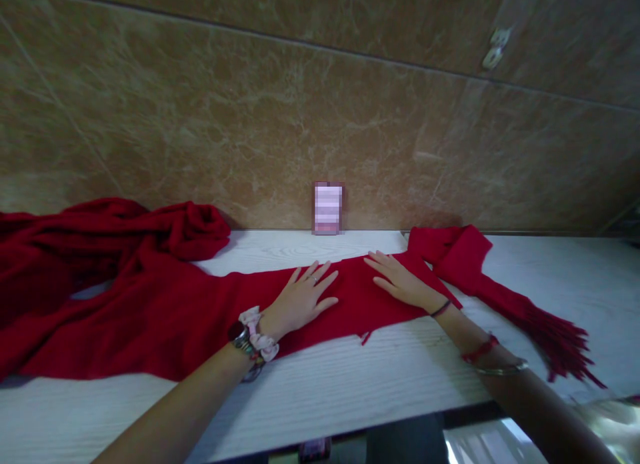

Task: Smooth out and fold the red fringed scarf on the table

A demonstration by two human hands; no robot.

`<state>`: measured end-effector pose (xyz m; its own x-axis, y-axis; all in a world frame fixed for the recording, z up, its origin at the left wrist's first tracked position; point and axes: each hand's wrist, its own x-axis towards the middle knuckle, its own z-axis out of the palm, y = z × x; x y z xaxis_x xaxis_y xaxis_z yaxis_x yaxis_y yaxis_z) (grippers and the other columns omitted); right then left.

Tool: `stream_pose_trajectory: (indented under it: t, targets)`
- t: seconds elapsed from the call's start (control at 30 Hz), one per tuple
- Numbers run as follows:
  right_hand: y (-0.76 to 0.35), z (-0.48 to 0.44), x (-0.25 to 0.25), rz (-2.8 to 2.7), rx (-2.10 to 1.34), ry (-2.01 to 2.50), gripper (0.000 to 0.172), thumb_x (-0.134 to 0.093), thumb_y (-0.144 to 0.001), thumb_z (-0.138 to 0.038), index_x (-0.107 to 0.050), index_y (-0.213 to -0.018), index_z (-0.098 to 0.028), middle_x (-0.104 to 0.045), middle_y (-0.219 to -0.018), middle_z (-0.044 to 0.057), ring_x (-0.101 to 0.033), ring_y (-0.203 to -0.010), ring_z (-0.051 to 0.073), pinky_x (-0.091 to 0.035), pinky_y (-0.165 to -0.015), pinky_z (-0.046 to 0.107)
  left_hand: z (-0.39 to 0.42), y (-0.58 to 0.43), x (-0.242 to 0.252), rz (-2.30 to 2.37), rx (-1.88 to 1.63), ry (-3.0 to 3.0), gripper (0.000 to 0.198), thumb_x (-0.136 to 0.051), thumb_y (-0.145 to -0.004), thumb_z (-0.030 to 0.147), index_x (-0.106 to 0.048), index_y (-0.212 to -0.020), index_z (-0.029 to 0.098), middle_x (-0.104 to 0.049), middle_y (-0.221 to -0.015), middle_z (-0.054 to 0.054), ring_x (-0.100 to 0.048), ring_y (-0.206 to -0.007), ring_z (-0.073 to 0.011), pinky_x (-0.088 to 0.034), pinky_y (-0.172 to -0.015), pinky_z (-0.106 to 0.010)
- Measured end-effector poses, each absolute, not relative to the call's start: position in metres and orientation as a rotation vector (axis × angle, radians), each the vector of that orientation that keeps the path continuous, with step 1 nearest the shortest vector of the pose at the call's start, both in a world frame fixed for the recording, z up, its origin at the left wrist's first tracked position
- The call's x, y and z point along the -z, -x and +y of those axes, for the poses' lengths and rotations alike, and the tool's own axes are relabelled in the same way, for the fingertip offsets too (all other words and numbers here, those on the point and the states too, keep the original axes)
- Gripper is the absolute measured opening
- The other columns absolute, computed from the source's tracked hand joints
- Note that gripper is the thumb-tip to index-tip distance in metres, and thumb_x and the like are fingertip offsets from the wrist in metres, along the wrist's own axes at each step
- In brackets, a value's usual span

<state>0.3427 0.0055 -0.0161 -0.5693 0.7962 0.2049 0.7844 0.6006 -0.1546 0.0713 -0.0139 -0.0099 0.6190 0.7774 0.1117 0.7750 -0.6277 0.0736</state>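
Note:
A long red scarf [355,297] lies across the white wood-grain table. My left hand [300,301] rests flat on its middle stretch with the fingers spread. Farther right, my right hand [403,281] also lies flat on the cloth, palm down, its fingers apart. Between the hands the fabric is smooth. To the left it widens into a loose, bunched heap of red cloth [125,264]. On the right the scarf folds over itself and ends in a fringe [565,341]. A small thread or tassel [367,337] sticks out at the near edge.
A brown marble-patterned wall [250,117] rises behind the table [400,364]. Against it stands a small upright phone-like object [328,209] with a blurred front. A wall socket [496,49] is at upper right. The table's near edge runs below my arms.

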Motion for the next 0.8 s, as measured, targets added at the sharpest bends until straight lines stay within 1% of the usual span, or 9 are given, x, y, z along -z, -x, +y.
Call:
stream_pose_trajectory:
  t: [0.07, 0.13, 0.27, 0.4, 0.47, 0.63, 0.7, 0.8]
  targets:
    - [-0.34, 0.003, 0.017, -2.679, -0.118, 1.299, 0.048, -0.025, -0.088, -0.043, -0.027, -0.133, -0.026, -0.026, -0.14, 0.003, -0.018, -0.129, 0.019, -0.018, -0.103, 0.045, -0.011, -0.069, 0.016, 1.339, -0.141, -2.801, 0.055, -0.021, -0.085, 0.056, -0.026, -0.133, 0.03, -0.021, -0.142, -0.001, -0.015, -0.129, -0.0253, -0.017, -0.102, -0.045]
    - [-0.34, 0.003, 0.019, -2.719, -0.139, 1.341, 0.049, -0.024, -0.088, -0.044, -0.026, -0.133, -0.026, -0.027, -0.139, 0.003, -0.02, -0.128, 0.019, -0.018, -0.102, 0.047, -0.009, -0.064, 0.02, 1.356, -0.088, -2.784, 0.056, -0.022, -0.085, 0.056, -0.026, -0.133, 0.029, -0.021, -0.141, -0.001, -0.017, -0.129, -0.0254, -0.017, -0.102, -0.045]
    - [-0.345, 0.005, 0.021, -2.697, -0.123, 1.368, 0.049, -0.023, -0.089, -0.043, -0.026, -0.134, -0.025, -0.025, -0.14, 0.005, -0.021, -0.128, 0.019, -0.019, -0.103, 0.045, -0.013, -0.059, 0.016, 1.487, -0.028, -2.715, 0.06, -0.023, -0.084, 0.056, -0.025, -0.134, 0.023, -0.021, -0.141, -0.005, -0.017, -0.129, -0.0262, -0.019, -0.101, -0.047]
    - [-0.345, 0.007, 0.022, -2.645, -0.093, 1.361, 0.051, -0.026, -0.088, -0.043, -0.026, -0.134, -0.021, -0.024, -0.14, 0.007, -0.022, -0.127, 0.018, -0.021, -0.103, 0.042, -0.022, -0.069, 0.009, 1.556, -0.147, -2.711, 0.061, -0.021, -0.085, 0.055, -0.026, -0.134, 0.019, -0.017, -0.142, -0.009, -0.013, -0.13, -0.0252, -0.016, -0.102, -0.046]
    - [-0.344, 0.008, 0.022, -2.647, -0.091, 1.372, 0.051, -0.027, -0.088, -0.043, -0.028, -0.133, -0.02, -0.025, -0.14, 0.007, -0.022, -0.127, 0.019, -0.021, -0.103, 0.043, -0.026, -0.074, 0.009, 1.504, -0.182, -2.716, 0.062, -0.021, -0.084, 0.056, -0.024, -0.134, 0.02, -0.015, -0.142, -0.007, -0.01, -0.13, -0.0248, -0.015, -0.103, -0.046]
    - [-0.349, 0.011, 0.026, -2.636, -0.061, 1.412, 0.049, -0.024, -0.088, -0.043, -0.028, -0.133, -0.023, -0.027, -0.139, 0.006, -0.022, -0.127, 0.02, -0.022, -0.102, 0.045, -0.025, -0.077, 0.014, 1.422, -0.08, -2.648, 0.06, -0.022, -0.084, 0.057, -0.024, -0.134, 0.024, -0.016, -0.142, -0.005, -0.01, -0.13, -0.0272, -0.014, -0.101, -0.05]
    - [-0.357, 0.015, 0.029, -2.587, -0.001, 1.494, 0.049, -0.023, -0.089, -0.041, -0.029, -0.133, -0.021, -0.03, -0.138, 0.007, -0.025, -0.126, 0.021, -0.023, -0.101, 0.046, -0.024, -0.075, 0.014, 1.412, -0.068, -2.635, 0.06, -0.022, -0.084, 0.056, -0.023, -0.134, 0.024, -0.016, -0.143, -0.005, -0.009, -0.13, -0.0272, -0.013, -0.101, -0.05]
    - [-0.374, 0.023, 0.034, -2.487, 0.134, 1.692, 0.049, -0.022, -0.089, -0.038, -0.033, -0.131, -0.016, -0.035, -0.134, 0.012, -0.03, -0.124, 0.023, -0.028, -0.098, 0.045, -0.023, -0.074, 0.015, 1.407, -0.065, -2.624, 0.06, -0.022, -0.084, 0.057, -0.022, -0.135, 0.025, -0.015, -0.143, -0.005, -0.009, -0.13, -0.0274, -0.013, -0.101, -0.05]
